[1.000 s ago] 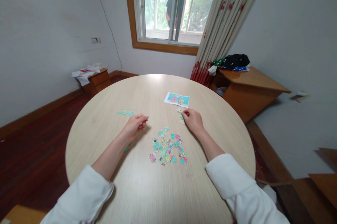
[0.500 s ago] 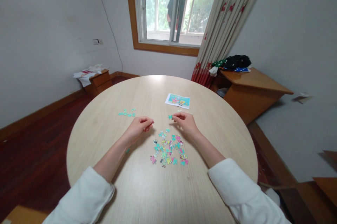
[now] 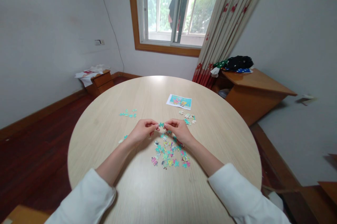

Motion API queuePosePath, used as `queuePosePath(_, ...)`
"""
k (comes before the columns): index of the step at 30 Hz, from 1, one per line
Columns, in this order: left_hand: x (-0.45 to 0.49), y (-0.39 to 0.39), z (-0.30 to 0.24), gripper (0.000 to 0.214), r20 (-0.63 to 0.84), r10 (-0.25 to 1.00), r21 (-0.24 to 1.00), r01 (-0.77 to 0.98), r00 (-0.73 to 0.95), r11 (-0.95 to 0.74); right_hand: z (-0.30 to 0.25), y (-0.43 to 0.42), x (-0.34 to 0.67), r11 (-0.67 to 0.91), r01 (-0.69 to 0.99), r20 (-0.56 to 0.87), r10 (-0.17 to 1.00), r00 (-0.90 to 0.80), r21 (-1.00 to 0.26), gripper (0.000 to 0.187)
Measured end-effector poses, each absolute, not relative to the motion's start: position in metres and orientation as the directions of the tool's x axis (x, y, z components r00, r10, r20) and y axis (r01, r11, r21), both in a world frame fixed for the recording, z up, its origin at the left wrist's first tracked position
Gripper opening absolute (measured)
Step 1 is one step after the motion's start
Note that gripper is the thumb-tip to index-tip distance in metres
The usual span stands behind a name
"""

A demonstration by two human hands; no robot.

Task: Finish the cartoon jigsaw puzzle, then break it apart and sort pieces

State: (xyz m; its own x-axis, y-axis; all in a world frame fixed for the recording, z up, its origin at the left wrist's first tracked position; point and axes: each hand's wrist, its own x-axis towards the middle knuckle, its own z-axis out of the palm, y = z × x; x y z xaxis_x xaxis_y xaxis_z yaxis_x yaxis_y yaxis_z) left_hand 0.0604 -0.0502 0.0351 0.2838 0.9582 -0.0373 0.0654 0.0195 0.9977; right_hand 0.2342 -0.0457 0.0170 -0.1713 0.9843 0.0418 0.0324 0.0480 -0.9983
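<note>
Between the fingertips of both hands is a teal jigsaw puzzle piece [image 3: 161, 124], held just above the table. My left hand [image 3: 144, 130] pinches its left side, and my right hand [image 3: 179, 129] pinches its right side. Just below the hands lies a loose heap of mixed puzzle pieces [image 3: 168, 154] in teal, pink, yellow and white. My right wrist and fingers cover part of that heap. A couple of pieces [image 3: 123, 138] lie beside my left forearm.
The round wooden table [image 3: 105, 175] carries a group of teal pieces [image 3: 128, 113] at left and mostly white pieces [image 3: 188, 116] at right. A printed picture sheet [image 3: 179, 102] lies behind them. Beyond the window [image 3: 171, 10] a person stands outside.
My hands have come together. The teal piece, earlier in my right hand alone, has moved left and down and now sits between both hands. White pieces at right are uncovered.
</note>
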Motion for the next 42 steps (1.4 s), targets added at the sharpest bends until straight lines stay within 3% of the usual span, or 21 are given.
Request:
queuePosePath(19,0.0618,-0.0513,0.0362,0.022,-0.044,0.955,0.997,0.074,0.293,0.024,0.0168,-0.0465,0.2332,0.108,0.057,0.096,0.978,-0.184,-0.993,0.026)
queuePosePath(25,0.0618,-0.0525,0.04,0.023,-0.053,0.957,0.997,0.073,0.286,0.034,0.0152,-0.0474,0.2332,0.183,0.043,0.173,0.967,-0.186,-0.982,0.022)
queuePosePath(33,0.061,-0.0527,0.0393,0.024,-0.046,0.943,0.994,0.109,0.329,0.01,0.0129,-0.0464,0.2342,0.242,0.106,0.224,0.962,-0.155,-0.964,0.016)
queuePosePath(42,0.0612,-0.0507,0.0378,0.02,-0.016,0.963,0.997,0.077,0.269,-0.005,0.0171,-0.0485,0.2342,0.282,0.195,0.256,0.955,-0.148,-0.94,0.014)
